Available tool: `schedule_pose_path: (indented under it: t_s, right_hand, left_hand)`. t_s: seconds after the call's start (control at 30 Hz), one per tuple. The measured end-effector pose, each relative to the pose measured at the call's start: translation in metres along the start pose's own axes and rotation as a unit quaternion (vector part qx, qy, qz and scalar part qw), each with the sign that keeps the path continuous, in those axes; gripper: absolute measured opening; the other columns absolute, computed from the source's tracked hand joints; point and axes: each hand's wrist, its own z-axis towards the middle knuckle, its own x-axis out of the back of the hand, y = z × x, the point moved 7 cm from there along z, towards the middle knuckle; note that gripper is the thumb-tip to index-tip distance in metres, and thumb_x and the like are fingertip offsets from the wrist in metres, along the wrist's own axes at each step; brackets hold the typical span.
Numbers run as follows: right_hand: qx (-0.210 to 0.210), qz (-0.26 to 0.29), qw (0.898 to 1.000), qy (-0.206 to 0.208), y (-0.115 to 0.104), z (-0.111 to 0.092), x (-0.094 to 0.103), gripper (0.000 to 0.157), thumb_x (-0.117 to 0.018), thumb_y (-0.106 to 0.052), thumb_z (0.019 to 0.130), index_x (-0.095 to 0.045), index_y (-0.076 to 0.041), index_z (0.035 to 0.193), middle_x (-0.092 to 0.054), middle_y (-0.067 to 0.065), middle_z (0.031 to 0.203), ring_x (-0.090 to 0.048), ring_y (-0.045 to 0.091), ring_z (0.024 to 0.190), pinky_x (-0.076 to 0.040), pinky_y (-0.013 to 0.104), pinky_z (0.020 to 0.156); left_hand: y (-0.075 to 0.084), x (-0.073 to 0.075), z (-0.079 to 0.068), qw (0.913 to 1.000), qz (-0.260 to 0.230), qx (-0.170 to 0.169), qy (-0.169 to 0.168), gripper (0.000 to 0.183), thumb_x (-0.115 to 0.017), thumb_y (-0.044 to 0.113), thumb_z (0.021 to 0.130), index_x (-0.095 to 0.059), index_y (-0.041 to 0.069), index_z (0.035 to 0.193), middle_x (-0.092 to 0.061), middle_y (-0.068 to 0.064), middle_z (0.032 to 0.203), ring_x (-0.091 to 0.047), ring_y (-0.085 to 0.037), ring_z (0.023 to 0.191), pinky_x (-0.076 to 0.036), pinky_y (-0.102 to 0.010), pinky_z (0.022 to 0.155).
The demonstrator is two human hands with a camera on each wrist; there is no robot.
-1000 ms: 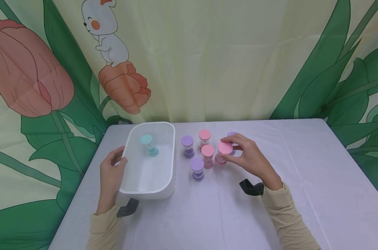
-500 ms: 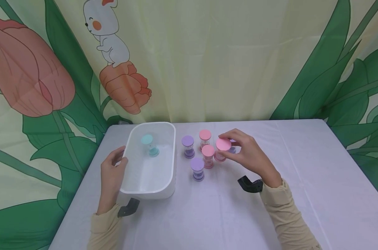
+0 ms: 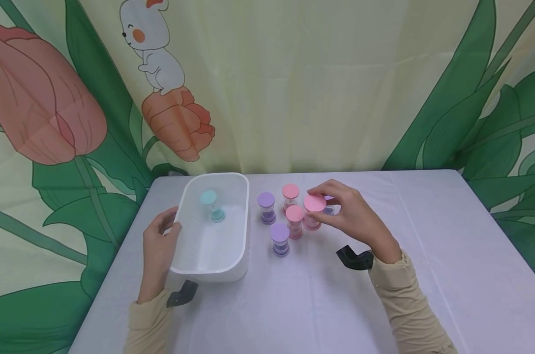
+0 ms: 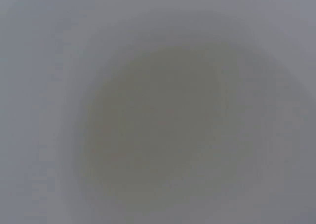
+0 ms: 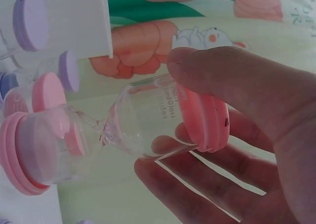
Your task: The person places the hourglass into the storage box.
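My right hand [image 3: 353,214] pinches the pink upper cap of an hourglass [image 5: 103,125] between thumb and fingers. Its glass bulbs and lower pink cap show in the right wrist view; whether the base touches the table cannot be told. Just left of it stand two pink-capped hourglasses, one nearer [image 3: 295,220] and one farther [image 3: 290,195]. A purple-capped hourglass [image 3: 329,209] is partly hidden behind my right fingers. My left hand [image 3: 159,248] holds the left rim of a white bin [image 3: 232,273], thumb at the edge. Inside the bin is a teal-capped hourglass [image 3: 216,215]. Only blur fills the left wrist view.
Two more purple-capped hourglasses stand between the bin and the pink ones, one farther back [image 3: 266,206] and one nearer [image 3: 280,238]. A white cloth covers the table [image 3: 382,314]. Behind its far edge hangs a printed curtain [image 3: 320,98].
My right hand has moved slightly left and away from me with the pink-capped hourglass, closer to the other pink ones. The left hand and the bin have stayed in place.
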Motion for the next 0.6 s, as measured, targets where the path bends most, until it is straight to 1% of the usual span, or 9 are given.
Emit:
schedule_pose_path:
  t_s: [0.13, 0.3, 0.6]
  right_hand:
    - [0.004, -0.001, 1.000, -0.004, -0.005, 0.001, 0.002, 0.040, -0.085, -0.008, 0.076, -0.070, -0.007, 0.113, -0.066, 0.000, 0.106, -0.062, 0.012, 0.096, -0.059, 0.037, 0.086]
    - [0.005, -0.003, 1.000, -0.012, -0.010, 0.003, 0.003, 0.039, -0.085, -0.010, 0.076, -0.070, -0.007, 0.112, -0.066, -0.001, 0.105, -0.062, 0.011, 0.095, -0.059, 0.034, 0.086]
    - [0.021, -0.003, 1.000, -0.012, -0.018, 0.007, 0.008, 0.038, -0.084, -0.009, 0.077, -0.070, -0.007, 0.112, -0.066, -0.002, 0.104, -0.062, 0.010, 0.094, -0.059, 0.030, 0.084]
  left_hand:
    - [0.002, 0.000, 0.000, 1.0000, 0.002, -0.005, 0.002, 0.043, -0.049, 0.020, 0.098, -0.055, 0.017, 0.141, -0.061, -0.008, 0.133, -0.066, -0.028, 0.108, -0.059, -0.036, 0.082]
    - [0.002, 0.000, 0.000, 1.0000, -0.003, -0.005, 0.001, 0.043, -0.050, 0.020, 0.097, -0.056, 0.017, 0.140, -0.061, -0.007, 0.132, -0.066, -0.027, 0.107, -0.059, -0.032, 0.079]
    - [0.001, 0.000, 0.000, 1.0000, -0.004, 0.001, -0.004, 0.044, -0.049, 0.020, 0.097, -0.055, 0.018, 0.140, -0.061, -0.007, 0.133, -0.066, -0.027, 0.108, -0.059, -0.031, 0.079]
